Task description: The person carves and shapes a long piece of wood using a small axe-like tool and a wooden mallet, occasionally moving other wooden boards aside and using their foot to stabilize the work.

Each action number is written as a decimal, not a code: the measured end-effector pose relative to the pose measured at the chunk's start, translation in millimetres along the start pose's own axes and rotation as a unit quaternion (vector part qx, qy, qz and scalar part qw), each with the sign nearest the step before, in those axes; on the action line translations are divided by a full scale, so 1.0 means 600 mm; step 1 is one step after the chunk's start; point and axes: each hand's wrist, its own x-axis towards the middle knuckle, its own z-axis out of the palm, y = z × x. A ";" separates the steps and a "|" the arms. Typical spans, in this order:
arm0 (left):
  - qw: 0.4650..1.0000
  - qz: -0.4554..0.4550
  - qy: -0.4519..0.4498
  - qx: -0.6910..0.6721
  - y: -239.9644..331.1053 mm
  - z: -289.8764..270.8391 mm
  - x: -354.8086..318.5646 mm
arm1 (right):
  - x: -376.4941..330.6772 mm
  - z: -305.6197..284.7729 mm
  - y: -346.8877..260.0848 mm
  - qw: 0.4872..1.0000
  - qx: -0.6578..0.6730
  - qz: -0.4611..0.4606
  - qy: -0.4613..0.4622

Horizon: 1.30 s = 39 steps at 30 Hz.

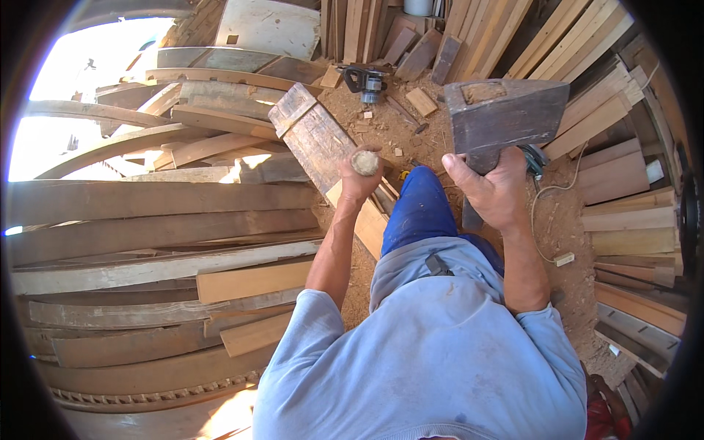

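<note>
My left hand is closed round an upright chisel, its round, worn wooden end facing up and its blade hidden below. That hand is above a worn, stained board with a cross strip near its far end. A paler plank lies at the board's near end, beside my leg in blue trousers. My right hand grips a mallet by its handle. The large, dark, wedge-shaped head is raised above the fist, to the right of the chisel and apart from it.
Curved timbers are stacked along the left. Planks lean at the back, and wood pieces line the right. On the sawdust-covered floor lie a dark power tool, a hammer and a cord. A person's red clothing shows lower right.
</note>
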 end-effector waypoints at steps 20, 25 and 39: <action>0.991 -0.076 -0.098 0.047 -0.036 0.010 -0.037 | 0.024 0.098 0.130 0.961 -0.221 0.095 -0.133; 0.991 -0.074 0.082 -0.069 0.003 -0.002 -0.008 | 0.013 0.092 0.099 0.996 -0.053 0.053 -0.040; 0.999 -0.031 0.038 -0.014 0.023 0.004 -0.004 | -0.004 0.004 0.031 1.000 -0.010 0.012 0.014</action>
